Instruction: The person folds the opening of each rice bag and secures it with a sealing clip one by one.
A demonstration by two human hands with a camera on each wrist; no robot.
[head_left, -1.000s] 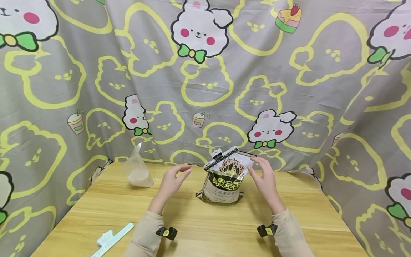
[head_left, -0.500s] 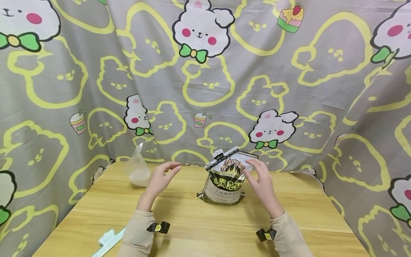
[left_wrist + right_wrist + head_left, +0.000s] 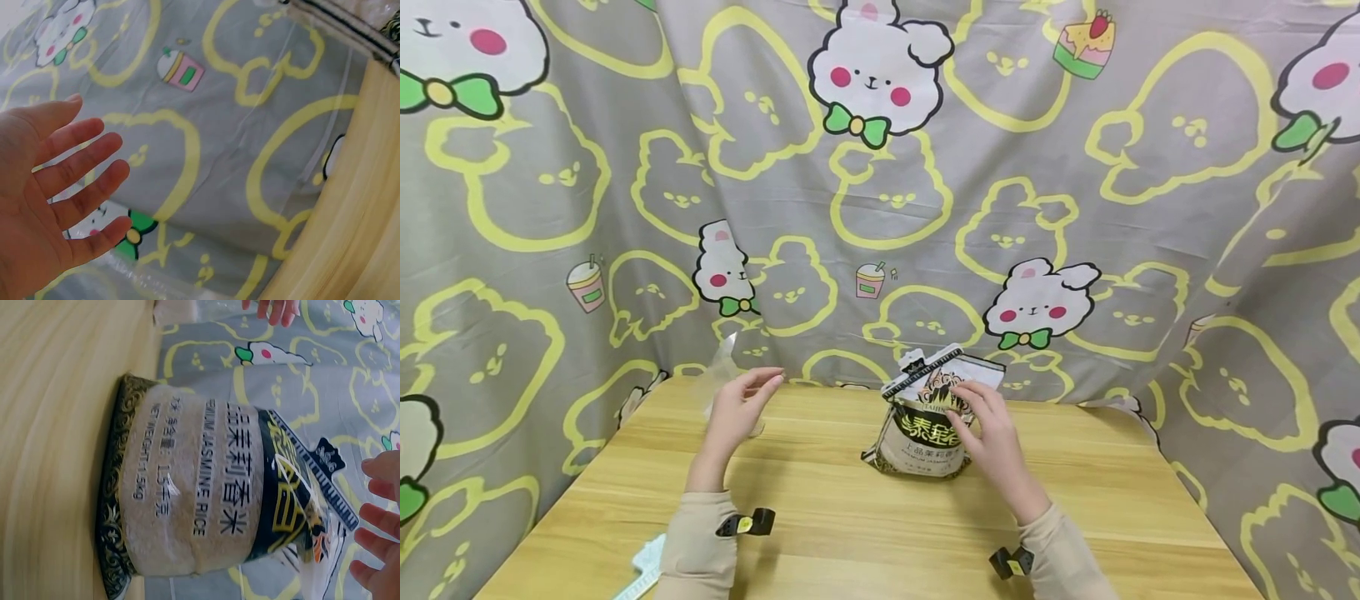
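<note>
A printed bag of jasmine rice [image 3: 921, 446] stands on the table with its top folded over, a black-and-white bag clip [image 3: 922, 372] lying across the fold. My right hand [image 3: 997, 442] is in front of the bag's upper right side, fingers loosely bent; in the right wrist view these fingers [image 3: 375, 534] hold nothing and appear apart from the clip. Raised above the table on the left, my left hand [image 3: 735, 412] partly hides a clear plastic bag [image 3: 718, 377]. The left wrist view has the left fingers [image 3: 87, 169] spread and relaxed, holding nothing.
A pale blue bag clip [image 3: 647, 562] lies at the table's front left, partly covered by my left sleeve [image 3: 696, 542]. The wooden table [image 3: 850, 533] meets a grey patterned curtain [image 3: 880, 208] behind and at both sides.
My left hand has moved left, away from the rice bag and in front of the clear bag. My right hand has shifted slightly left and down across the rice bag's front.
</note>
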